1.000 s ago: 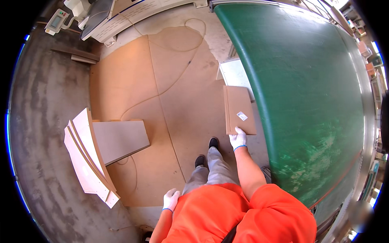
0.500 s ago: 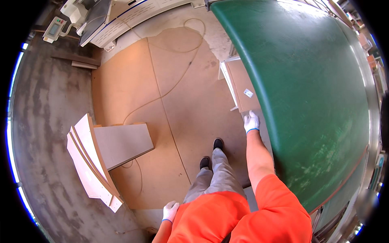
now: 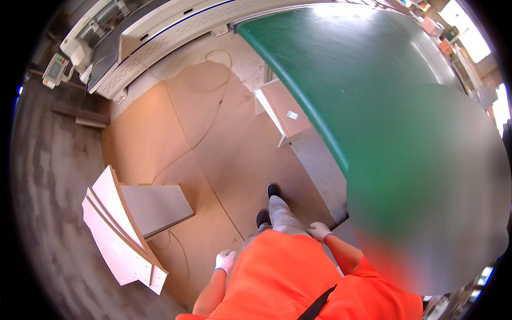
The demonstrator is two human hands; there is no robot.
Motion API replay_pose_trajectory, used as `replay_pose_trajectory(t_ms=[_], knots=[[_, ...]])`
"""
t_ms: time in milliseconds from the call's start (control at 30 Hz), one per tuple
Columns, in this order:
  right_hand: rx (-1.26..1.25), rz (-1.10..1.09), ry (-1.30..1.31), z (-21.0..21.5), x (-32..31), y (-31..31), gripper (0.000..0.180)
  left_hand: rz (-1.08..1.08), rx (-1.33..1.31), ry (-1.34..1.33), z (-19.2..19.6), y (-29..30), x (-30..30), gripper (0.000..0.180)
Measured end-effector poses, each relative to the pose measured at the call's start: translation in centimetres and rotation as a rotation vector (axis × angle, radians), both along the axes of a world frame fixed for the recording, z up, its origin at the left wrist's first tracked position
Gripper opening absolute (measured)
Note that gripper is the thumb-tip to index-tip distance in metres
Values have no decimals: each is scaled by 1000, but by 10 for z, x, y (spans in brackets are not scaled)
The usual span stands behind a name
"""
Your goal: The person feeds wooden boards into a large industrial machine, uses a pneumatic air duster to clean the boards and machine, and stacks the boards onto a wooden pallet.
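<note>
My left hand (image 3: 225,260), in a white glove with a blue cuff, hangs beside my left hip. Its fingers are curled in loosely, with nothing seen in them. In front of my right hip is my gloved right hand (image 3: 319,231), its fingers loosely extended and apart, holding nothing visible. Neither hand touches an object. Ahead and to the right, a brown cardboard-coloured panel (image 3: 285,101) with a small white label lies on white boards, partly beneath the edge of the green-topped table (image 3: 314,58). My right hand is well short of it.
At the left, white curved-edged boards (image 3: 114,229) and a grey-white panel (image 3: 157,208) stand on the brown floor sheets (image 3: 224,160). A thin hose (image 3: 200,143) crosses the floor. A white machine (image 3: 176,32) is at the far side. A large blur hides the right side.
My right hand has drawn back from the labelled panel to near my hip. The panel and table now appear farther left and ahead. My left hand stays by my hip.
</note>
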State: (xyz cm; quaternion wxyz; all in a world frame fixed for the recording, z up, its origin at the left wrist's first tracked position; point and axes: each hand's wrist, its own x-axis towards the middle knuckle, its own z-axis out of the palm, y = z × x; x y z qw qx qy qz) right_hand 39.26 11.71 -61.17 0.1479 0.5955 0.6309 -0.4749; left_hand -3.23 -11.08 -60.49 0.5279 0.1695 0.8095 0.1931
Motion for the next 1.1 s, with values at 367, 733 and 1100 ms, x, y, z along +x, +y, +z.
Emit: replay_pose_trajectory(t_ms=[367, 733, 1100], knots=[[125, -628, -13, 81, 100, -71, 62, -550, 138, 264, -73, 143, -59, 31], [483, -464, 51, 232, 167, -53, 45, -738, 243, -44, 91, 327, 168, 29], [1355, -410, -196, 281, 316, -56, 50, -1316, 1583, -41, 271, 379, 467, 17]])
